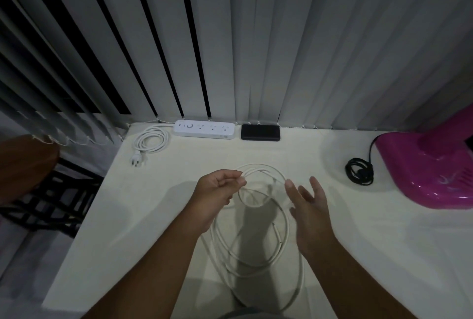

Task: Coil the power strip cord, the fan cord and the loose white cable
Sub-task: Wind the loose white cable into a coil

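The loose white cable (258, 249) lies in several wide loops on the pale table (128, 216), with a smaller loop lifted in front of me. My left hand (217, 190) pinches that raised loop between thumb and fingers. My right hand (309, 206) is flat and spread just right of the loop, its thumb tip touching the cable. The white power strip (204, 129) rests at the back, its white cord (151, 140) coiled to its left with the plug (138, 161) at the table's edge. The fan's black cord (358, 171) sits coiled beside the pink fan base (422, 165).
A black rectangular device (260, 132) lies right of the power strip. Grey vertical blinds (230, 37) hang behind the table. A brown stool (25, 165) with a black frame stands left of the table's left edge.
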Tool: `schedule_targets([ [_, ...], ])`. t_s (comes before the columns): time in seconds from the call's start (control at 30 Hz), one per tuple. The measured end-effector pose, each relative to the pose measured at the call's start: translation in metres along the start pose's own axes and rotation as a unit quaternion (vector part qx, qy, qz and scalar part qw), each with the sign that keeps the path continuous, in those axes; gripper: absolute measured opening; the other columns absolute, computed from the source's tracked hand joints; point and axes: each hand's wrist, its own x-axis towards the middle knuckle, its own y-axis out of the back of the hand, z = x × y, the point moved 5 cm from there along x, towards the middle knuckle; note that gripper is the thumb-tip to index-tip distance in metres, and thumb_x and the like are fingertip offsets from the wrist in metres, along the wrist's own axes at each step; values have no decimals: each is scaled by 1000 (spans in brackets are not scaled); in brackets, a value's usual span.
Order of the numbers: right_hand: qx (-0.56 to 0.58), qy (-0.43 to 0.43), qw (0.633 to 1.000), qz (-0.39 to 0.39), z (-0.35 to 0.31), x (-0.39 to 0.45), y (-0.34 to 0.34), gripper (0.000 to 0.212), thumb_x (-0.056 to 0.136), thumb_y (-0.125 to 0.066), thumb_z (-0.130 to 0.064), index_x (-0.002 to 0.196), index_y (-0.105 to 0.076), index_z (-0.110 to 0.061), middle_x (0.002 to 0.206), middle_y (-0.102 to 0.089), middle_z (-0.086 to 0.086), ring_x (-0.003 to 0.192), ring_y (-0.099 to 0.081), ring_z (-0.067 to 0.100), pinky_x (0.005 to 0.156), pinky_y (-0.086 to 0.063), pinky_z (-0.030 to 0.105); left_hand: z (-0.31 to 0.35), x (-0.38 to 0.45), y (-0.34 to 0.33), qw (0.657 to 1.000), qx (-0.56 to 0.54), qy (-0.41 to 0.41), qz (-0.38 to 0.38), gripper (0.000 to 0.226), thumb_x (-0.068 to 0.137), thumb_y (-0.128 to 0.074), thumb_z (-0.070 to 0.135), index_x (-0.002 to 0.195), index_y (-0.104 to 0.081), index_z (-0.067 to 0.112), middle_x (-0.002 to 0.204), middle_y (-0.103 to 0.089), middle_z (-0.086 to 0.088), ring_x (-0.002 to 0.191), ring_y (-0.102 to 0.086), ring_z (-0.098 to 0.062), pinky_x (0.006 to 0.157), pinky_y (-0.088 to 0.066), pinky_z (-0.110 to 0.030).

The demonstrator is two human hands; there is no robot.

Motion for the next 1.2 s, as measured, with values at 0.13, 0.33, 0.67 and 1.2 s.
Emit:
schedule_targets([
  [0.13,-280,195,940,-12,-21,-6,1,87,70,-84,-55,145,-41,-48,143,-46,-22,130,-42,-1,102,-36,27,0,1,8,1000,24,9,6,9,81,-80,26,89,-80,25,90,-80,-2,52,-50,-4,53,-40,-22],
  [0.33,-387,219,877,-185,-32,-1,-39,66,85,-80,-29,144,-49,-37,131,-58,-18,121,-54,-1,91,-38,3,3,-4,-4,996,32,47,-73,23,67,-89,32,83,-79,18,84,-77,-3,48,-34,-9,43,-28,-21],
  [0.67,-414,172,878,-166,-22,0,-34,40,91,-71,-10,123,-67,-34,90,-70,-11,75,-72,8,71,-58,27,4,-4,1,998,32,39,30,28,65,-92,34,66,-67,21,66,-70,5,43,-38,-4,41,-25,-21],
  [1.2,-430,156,875,-158,-31,-3,-38,27,98,-55,-4,115,-75,-11,87,-71,4,81,-68,18,75,-53,29,16,-7,-27,958,255,26,-126,23,99,-53,37,99,-70,21,83,-76,10,75,-67,-7,59,-52,-23],
])
